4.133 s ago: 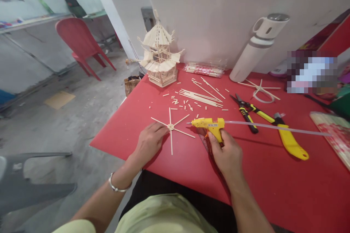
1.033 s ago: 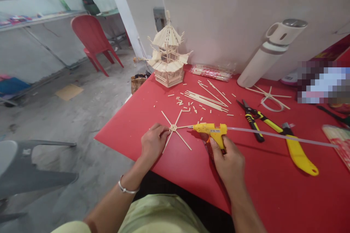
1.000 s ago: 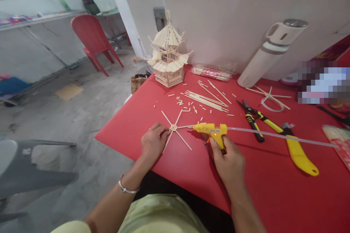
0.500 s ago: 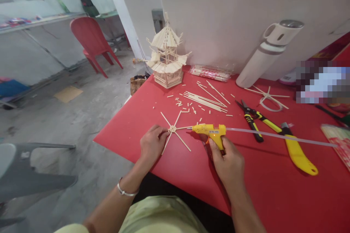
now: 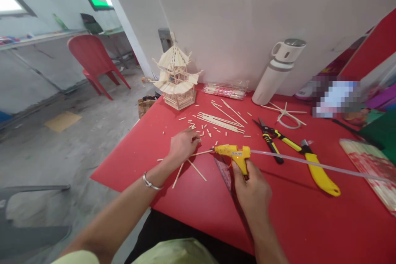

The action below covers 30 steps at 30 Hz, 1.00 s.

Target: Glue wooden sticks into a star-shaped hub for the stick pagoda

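Note:
My right hand is wrapped round the handle of a yellow hot glue gun, its nozzle pointing left beside the tip of one stick. A long clear glue stick trails from its back. My left hand reaches over a star-shaped frame of thin wooden sticks, hiding its middle. The fingers are curled together by the short cut stick pieces; anything pinched there is too small to make out. Longer sticks lie just beyond.
A stick-built pagoda stands at the table's far left corner. Bagged sticks, a white flask and a second stick star sit along the back. Pruning shears and a yellow-handled cutter lie right on the red table.
My left hand has left the star's hub and moved forward to the short pieces. The glue gun stays in my right hand, near the same stick. The camera view has shifted.

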{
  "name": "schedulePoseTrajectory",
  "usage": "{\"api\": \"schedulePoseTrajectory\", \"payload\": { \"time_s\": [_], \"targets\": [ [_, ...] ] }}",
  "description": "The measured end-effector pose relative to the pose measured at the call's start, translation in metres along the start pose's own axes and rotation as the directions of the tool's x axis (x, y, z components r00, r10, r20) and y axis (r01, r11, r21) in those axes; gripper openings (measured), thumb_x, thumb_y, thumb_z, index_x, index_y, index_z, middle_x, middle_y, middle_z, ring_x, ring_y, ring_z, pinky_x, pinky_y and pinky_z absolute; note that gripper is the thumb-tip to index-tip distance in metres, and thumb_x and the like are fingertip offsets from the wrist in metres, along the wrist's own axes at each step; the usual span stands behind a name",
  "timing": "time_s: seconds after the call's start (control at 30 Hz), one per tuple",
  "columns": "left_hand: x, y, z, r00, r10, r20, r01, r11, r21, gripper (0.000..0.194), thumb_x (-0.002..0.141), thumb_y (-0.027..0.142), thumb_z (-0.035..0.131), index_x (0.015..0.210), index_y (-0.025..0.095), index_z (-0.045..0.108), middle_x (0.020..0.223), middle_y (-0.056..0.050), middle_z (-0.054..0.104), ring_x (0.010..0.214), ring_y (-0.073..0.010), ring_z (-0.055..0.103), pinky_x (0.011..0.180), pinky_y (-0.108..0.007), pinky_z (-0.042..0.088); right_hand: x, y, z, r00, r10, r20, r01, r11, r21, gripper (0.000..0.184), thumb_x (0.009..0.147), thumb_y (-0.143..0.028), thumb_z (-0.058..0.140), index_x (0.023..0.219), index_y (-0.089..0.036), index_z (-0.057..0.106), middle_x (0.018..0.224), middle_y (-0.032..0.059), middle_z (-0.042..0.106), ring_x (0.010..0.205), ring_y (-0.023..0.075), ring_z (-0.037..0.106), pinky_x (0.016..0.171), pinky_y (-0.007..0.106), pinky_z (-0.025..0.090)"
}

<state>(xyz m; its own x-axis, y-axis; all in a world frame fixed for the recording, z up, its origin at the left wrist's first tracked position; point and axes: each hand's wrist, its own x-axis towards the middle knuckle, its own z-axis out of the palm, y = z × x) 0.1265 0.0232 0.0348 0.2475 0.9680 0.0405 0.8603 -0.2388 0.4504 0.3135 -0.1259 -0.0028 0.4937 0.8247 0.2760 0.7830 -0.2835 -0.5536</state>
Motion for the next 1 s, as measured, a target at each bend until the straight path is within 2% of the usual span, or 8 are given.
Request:
{"api": "schedulePoseTrajectory", "payload": {
  "time_s": [0.17, 0.33, 0.5, 0.67, 0.8, 0.83, 0.9, 1.0],
  "targets": [
    [0.023, -0.002, 0.002, 0.996, 0.064, 0.06, -0.068, 0.995, 0.073, 0.019, 0.093, 0.033, 0.059, 0.092, 0.027, 0.077, 0.101, 0.0, 0.076, 0.093, -0.0184, 0.067, 0.068, -0.026, 0.04, -0.001, 0.0, 0.0, 1.0, 0.003, 0.001, -0.003, 1.0, 0.017, 0.069, 0.098, -0.069, 0.03, 0.117, -0.014, 0.068, 0.104, 0.0153, 0.074, 0.083, 0.0245, 0.068, 0.064, 0.029, 0.04],
    [0.043, -0.007, -0.004, 0.988, 0.125, 0.087, -0.143, 0.961, 0.235, 0.021, 0.091, 0.022, 0.054, 0.094, 0.023, 0.075, 0.108, -0.005, 0.073, 0.098, -0.0197, 0.065, 0.067, -0.026, 0.04, 0.001, -0.002, -0.002, 0.998, 0.039, 0.042, -0.041, 0.998, 0.039, 0.068, 0.097, -0.069, 0.032, 0.118, -0.016, 0.068, 0.104, 0.0153, 0.074, 0.083, 0.0243, 0.068, 0.064, 0.029, 0.04],
    [0.062, -0.007, -0.001, 0.97, 0.173, 0.172, -0.21, 0.951, 0.226, 0.014, 0.084, 0.017, 0.06, 0.08, 0.019, 0.073, 0.098, -0.007, 0.073, 0.09, -0.0205, 0.065, 0.064, -0.026, 0.038, 0.002, -0.002, -0.003, 0.997, 0.058, 0.051, -0.061, 0.996, 0.061, 0.068, 0.096, -0.07, 0.032, 0.118, -0.017, 0.068, 0.103, 0.0146, 0.075, 0.085, 0.0243, 0.068, 0.066, 0.029, 0.041],
    [0.068, -0.008, -0.006, 0.977, 0.163, 0.137, -0.183, 0.972, 0.147, 0.012, 0.083, 0.013, 0.058, 0.081, 0.014, 0.07, 0.092, -0.01, 0.072, 0.082, -0.0195, 0.064, 0.067, -0.027, 0.042, 0.002, -0.002, -0.003, 0.998, 0.048, 0.045, -0.051, 0.996, 0.067, 0.07, 0.096, -0.071, 0.032, 0.117, -0.016, 0.068, 0.105, 0.015, 0.074, 0.085, 0.0251, 0.068, 0.066, 0.03, 0.041],
    [0.035, -0.022, -0.025, 0.991, 0.101, 0.087, -0.101, 0.995, -0.008, 0.018, 0.089, 0.024, 0.054, 0.093, 0.013, 0.068, 0.076, -0.004, 0.069, 0.065, -0.0134, 0.059, 0.062, -0.023, 0.044, 0.003, -0.003, -0.007, 0.998, 0.044, 0.055, -0.048, 0.996, 0.073, 0.07, 0.096, -0.072, 0.03, 0.111, -0.016, 0.069, 0.099, 0.0128, 0.074, 0.083, 0.0254, 0.067, 0.065, 0.03, 0.039],
    [0.02, -0.026, -0.029, 0.996, 0.066, 0.051, -0.055, 0.979, -0.195, 0.02, 0.088, 0.027, 0.056, 0.097, 0.013, 0.068, 0.073, -0.002, 0.067, 0.061, -0.012, 0.056, 0.059, -0.022, 0.044, 0.003, -0.004, -0.007, 0.997, 0.043, 0.059, -0.047, 0.996, 0.071, 0.069, 0.096, -0.071, 0.031, 0.11, -0.016, 0.07, 0.098, 0.0125, 0.074, 0.083, 0.0254, 0.066, 0.065, 0.03, 0.039],
    [-0.014, -0.035, -0.035, 1.0, -0.026, 0.012, 0.028, 0.885, -0.466, 0.026, 0.085, 0.032, 0.059, 0.102, 0.015, 0.07, 0.067, 0.001, 0.063, 0.055, -0.0102, 0.052, 0.054, -0.021, 0.042, 0.003, -0.004, -0.008, 0.998, 0.035, 0.058, -0.039, 0.997, 0.06, 0.068, 0.096, -0.07, 0.032, 0.109, -0.016, 0.069, 0.098, 0.013, 0.074, 0.083, 0.025, 0.066, 0.064, 0.03, 0.038],
    [-0.059, -0.044, -0.033, 0.97, -0.218, 0.106, 0.234, 0.731, -0.641, 0.03, 0.079, 0.039, 0.067, 0.095, 0.015, 0.073, 0.062, 0.001, 0.061, 0.053, -0.0096, 0.051, 0.052, -0.02, 0.042, 0.002, -0.004, -0.006, 0.998, 0.014, 0.064, -0.016, 0.999, 0.041, 0.066, 0.096, -0.069, 0.033, 0.108, -0.016, 0.07, 0.099, 0.0138, 0.074, 0.081, 0.0237, 0.065, 0.064, 0.03, 0.037]
  ]
}}
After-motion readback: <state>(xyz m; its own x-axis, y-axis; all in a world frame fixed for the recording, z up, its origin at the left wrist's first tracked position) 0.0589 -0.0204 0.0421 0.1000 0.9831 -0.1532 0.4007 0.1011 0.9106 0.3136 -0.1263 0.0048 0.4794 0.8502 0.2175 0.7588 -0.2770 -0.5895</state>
